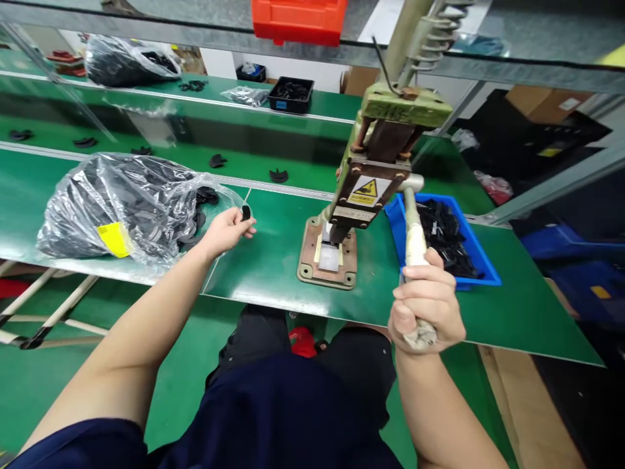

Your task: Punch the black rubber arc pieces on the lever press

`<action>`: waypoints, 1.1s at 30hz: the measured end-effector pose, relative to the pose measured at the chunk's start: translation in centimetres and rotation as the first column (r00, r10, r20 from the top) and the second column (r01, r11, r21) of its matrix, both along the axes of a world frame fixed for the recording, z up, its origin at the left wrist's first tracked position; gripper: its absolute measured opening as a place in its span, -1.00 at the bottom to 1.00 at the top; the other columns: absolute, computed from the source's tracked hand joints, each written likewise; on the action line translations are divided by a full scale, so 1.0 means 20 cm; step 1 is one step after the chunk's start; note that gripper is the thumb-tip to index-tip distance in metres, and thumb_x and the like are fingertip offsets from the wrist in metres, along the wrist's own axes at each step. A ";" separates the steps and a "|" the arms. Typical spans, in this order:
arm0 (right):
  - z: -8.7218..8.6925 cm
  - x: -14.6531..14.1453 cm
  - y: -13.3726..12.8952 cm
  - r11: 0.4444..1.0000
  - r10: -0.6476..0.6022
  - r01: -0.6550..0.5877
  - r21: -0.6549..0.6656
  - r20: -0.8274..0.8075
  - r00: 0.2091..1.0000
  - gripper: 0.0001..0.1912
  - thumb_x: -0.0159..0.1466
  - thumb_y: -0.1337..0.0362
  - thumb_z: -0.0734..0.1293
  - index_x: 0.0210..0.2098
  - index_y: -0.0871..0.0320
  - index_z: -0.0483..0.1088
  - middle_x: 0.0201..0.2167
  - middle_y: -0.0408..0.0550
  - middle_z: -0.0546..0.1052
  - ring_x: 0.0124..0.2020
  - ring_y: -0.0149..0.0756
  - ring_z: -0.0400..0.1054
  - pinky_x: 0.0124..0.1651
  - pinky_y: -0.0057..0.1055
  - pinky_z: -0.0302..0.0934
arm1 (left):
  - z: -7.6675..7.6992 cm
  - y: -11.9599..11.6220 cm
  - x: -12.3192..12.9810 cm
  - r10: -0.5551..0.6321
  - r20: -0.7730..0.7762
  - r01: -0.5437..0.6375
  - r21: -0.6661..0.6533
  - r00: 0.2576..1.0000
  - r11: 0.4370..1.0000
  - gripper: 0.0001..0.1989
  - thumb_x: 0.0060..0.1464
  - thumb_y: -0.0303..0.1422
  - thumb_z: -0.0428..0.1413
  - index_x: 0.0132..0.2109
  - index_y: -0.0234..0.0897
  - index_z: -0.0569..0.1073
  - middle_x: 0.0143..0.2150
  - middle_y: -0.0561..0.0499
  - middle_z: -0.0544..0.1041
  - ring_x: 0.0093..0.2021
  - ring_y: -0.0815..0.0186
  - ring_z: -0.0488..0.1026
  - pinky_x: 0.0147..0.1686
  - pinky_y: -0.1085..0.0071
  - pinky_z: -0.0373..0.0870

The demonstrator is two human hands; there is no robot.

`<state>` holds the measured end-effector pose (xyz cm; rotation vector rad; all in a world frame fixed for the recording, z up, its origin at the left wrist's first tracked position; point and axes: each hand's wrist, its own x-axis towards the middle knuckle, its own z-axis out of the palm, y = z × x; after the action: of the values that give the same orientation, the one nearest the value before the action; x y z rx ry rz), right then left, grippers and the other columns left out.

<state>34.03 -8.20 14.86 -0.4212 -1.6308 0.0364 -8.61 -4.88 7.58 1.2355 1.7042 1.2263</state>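
Observation:
My left hand (228, 231) pinches a small black plastic part (246, 213) just right of the open mouth of a clear plastic bag (105, 202). Many dark curved parts fill that bag, and some show at its mouth. My right hand (427, 303) is wrapped round the taped lever (414, 228) of a hand press (374, 176). The press stands on a bolted base plate (305, 267), with a pale block (329, 258) under its ram. Whether a part lies beneath the ram I cannot tell.
A blue bin (481, 260) of black parts stands right of the press. Behind the bench, several curved black parts (278, 175) lie spaced along a green strip. Farther back are a black tray (291, 96) and another filled bag (122, 62). A metal shelf with a red bin (299, 19) crosses overhead.

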 end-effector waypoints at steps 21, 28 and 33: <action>0.00 0.03 -0.02 1.000 -0.004 0.006 -0.024 0.074 0.997 -0.81 0.34 0.19 0.36 -0.41 0.03 0.41 -0.42 -0.27 0.53 -0.06 -0.33 0.56 0.36 0.17 0.37 | 0.05 0.27 0.83 -0.305 0.323 0.395 -0.267 0.896 0.879 -0.57 0.10 -0.16 0.45 -0.37 -0.29 0.38 -0.57 0.02 0.53 -0.64 0.43 0.44 -0.55 0.50 0.41; 0.00 0.02 -0.02 1.000 -0.004 0.006 -0.027 0.050 0.999 -0.81 0.35 0.18 0.34 -0.41 0.02 0.41 -0.41 -0.28 0.55 -0.08 -0.32 0.56 0.36 0.19 0.38 | 0.04 0.34 0.85 -0.349 0.224 0.411 -0.362 0.910 0.837 -0.55 0.08 -0.16 0.45 -0.37 -0.24 0.33 -0.59 0.00 0.54 -0.63 0.37 0.49 -0.60 0.53 0.39; -0.01 0.01 -0.01 1.000 0.005 -0.005 -0.001 0.031 1.000 -0.79 0.34 0.19 0.35 -0.44 0.05 0.39 -0.41 -0.29 0.53 -0.07 -0.35 0.56 0.36 0.13 0.38 | 0.05 0.35 0.88 -0.319 0.218 0.383 -0.411 0.923 0.828 -0.62 0.08 -0.24 0.45 -0.26 -0.23 0.38 -0.58 0.06 0.52 -0.61 0.33 0.53 -0.60 0.52 0.40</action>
<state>34.30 -8.48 14.62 -0.4206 -1.6627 0.0349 9.05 2.15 8.64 1.0845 1.4600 0.6330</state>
